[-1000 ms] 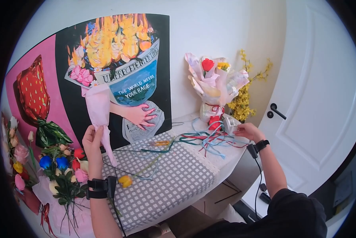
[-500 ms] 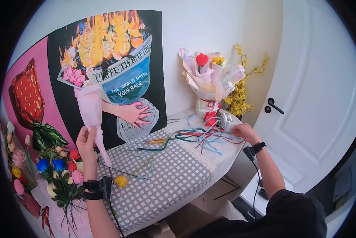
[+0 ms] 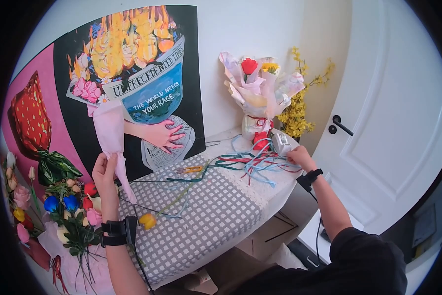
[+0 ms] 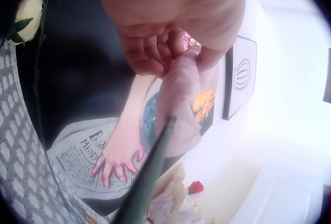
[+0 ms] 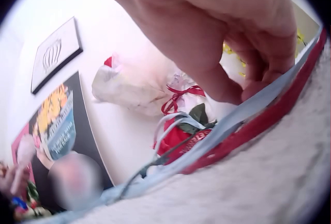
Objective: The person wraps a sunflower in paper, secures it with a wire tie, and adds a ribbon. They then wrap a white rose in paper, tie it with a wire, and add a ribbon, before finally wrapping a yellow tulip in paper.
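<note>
My left hand [image 3: 105,174] pinches a narrow cone of pink wrapping paper [image 3: 110,129] upright above the left part of the table. In the left wrist view a dark green stem [image 4: 150,172] comes out of the lower end of the paper [image 4: 178,105]. At the far right end of the table my right hand [image 3: 300,157] has its fingers curled at the near edge of a white tape dispenser [image 3: 281,143]. The right wrist view shows those fingertips [image 5: 251,92] behind light blue and red ribbons [image 5: 227,141], which hide the dispenser.
A wrapped bouquet [image 3: 258,93] stands at the back right, beside yellow blossom branches [image 3: 295,118]. Loose ribbons [image 3: 253,162], orange-handled scissors [image 3: 191,169] and a yellow tulip [image 3: 147,221] lie on the table. Several artificial flowers [image 3: 71,202] crowd the left. A painting [image 3: 191,98] leans behind.
The head view has shifted, so the scene sits higher and further left. The dispenser has turned at my right fingers, showing more of its face. My left hand keeps its hold on the paper.
</note>
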Tool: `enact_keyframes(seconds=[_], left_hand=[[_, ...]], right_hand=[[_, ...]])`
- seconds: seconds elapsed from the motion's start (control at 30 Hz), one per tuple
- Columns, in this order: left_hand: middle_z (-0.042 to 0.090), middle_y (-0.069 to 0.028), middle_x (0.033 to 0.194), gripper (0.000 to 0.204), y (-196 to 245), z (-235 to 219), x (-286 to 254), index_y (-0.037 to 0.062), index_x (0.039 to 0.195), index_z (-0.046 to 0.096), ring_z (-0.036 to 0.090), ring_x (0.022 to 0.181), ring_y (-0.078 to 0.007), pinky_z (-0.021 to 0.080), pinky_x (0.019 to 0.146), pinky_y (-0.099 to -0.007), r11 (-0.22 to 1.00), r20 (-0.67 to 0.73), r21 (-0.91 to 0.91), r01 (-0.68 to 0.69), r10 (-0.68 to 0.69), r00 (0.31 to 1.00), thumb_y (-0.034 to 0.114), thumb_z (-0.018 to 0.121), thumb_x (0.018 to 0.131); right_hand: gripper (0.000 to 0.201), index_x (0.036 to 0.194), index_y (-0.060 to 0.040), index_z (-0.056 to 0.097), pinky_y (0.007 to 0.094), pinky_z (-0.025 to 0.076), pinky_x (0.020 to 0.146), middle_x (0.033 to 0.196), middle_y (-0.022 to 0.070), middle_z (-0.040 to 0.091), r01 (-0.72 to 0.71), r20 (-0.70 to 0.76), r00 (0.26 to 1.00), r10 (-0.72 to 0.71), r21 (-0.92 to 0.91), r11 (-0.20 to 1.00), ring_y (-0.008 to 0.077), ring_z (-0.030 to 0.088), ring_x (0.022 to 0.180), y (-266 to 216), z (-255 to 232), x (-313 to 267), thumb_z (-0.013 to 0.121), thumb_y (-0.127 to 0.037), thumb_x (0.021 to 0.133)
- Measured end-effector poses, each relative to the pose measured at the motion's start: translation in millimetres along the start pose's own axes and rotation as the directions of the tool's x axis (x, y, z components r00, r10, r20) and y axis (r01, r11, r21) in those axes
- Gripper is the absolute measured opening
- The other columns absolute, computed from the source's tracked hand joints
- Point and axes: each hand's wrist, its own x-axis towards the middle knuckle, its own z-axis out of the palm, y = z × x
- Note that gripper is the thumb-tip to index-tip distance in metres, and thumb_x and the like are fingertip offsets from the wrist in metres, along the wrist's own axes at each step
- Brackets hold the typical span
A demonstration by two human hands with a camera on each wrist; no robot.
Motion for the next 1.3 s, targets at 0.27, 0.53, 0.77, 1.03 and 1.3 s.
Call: enact_keyframes(seconds=[0.27, 0.53, 0.77, 1.03, 1.3], left_hand=[[0.07, 0.0004, 0.097, 0.018, -5, -4, 1, 0.0013, 0.11, 0.066, 0.062, 0.08, -0.0028, 0.045, 0.067, -0.0179, 0.999, 0.041, 0.001, -0.038, 0.037, 0.998, 0.016, 0.065, 0.101], [0.07, 0.001, 0.091, 0.013, -6, 3, -1, 0.0029, 0.106, 0.068, 0.061, 0.077, -0.0025, 0.043, 0.063, -0.0183, 0.998, 0.068, 0.018, -0.055, 0.054, 0.996, 0.015, 0.066, 0.101], [0.069, 0.0021, 0.084, 0.011, 0, 11, -6, 0.0035, 0.1, 0.066, 0.057, 0.067, -0.0005, 0.038, 0.054, -0.0182, 0.999, 0.08, 0.045, -0.011, 0.008, 0.997, 0.015, 0.068, 0.099], [0.068, 0.0035, 0.08, 0.01, -1, 16, -8, 0.0038, 0.101, 0.066, 0.055, 0.061, 0.0009, 0.035, 0.048, -0.0176, 0.999, 0.086, 0.049, -0.017, 0.013, 0.996, 0.013, 0.069, 0.099], [0.067, 0.0031, 0.077, 0.01, -5, 19, -10, 0.004, 0.099, 0.064, 0.055, 0.059, 0.0011, 0.035, 0.046, -0.0177, 0.995, 0.118, 0.1, 0.018, -0.03, 0.993, 0.013, 0.069, 0.098]], right_hand=[[0.026, 0.096, 0.0045, 0.072, 0.0278, 0.057, 0.067, 0.09, 0.0098, 0.072, -0.063, 0.114, 0.992, 0.05, 0.122, 0.99, 0.0165, 0.07, 0.08, -28, -37, -39, 0.066, -0.02, 0.091], [0.008, 0.093, -0.0028, 0.066, 0.0257, 0.05, 0.08, 0.097, 0.002, 0.068, 0.443, 0.415, 0.755, -0.508, 0.249, 0.862, 0.0092, 0.061, 0.09, -163, -8, -110, 0.066, -0.011, 0.094], [0.011, 0.094, -0.0028, 0.061, 0.0273, 0.049, 0.073, 0.092, 0.0026, 0.058, 0.758, 0.443, 0.115, -0.889, 0.54, 0.367, 0.0119, 0.058, 0.084, -289, 102, -161, 0.066, -0.013, 0.094], [0.011, 0.092, -0.0036, 0.062, 0.0304, 0.046, 0.068, 0.093, 0.0052, 0.056, 0.823, 0.297, 0.069, -0.952, 0.523, 0.223, 0.0172, 0.054, 0.077, -353, 200, -172, 0.066, -0.014, 0.09], [0.009, 0.09, -0.0024, 0.063, 0.0327, 0.046, 0.074, 0.094, 0.0064, 0.056, 0.814, 0.225, 0.104, -0.969, 0.541, 0.213, 0.0198, 0.056, 0.082, -353, 213, -169, 0.067, -0.011, 0.089]])
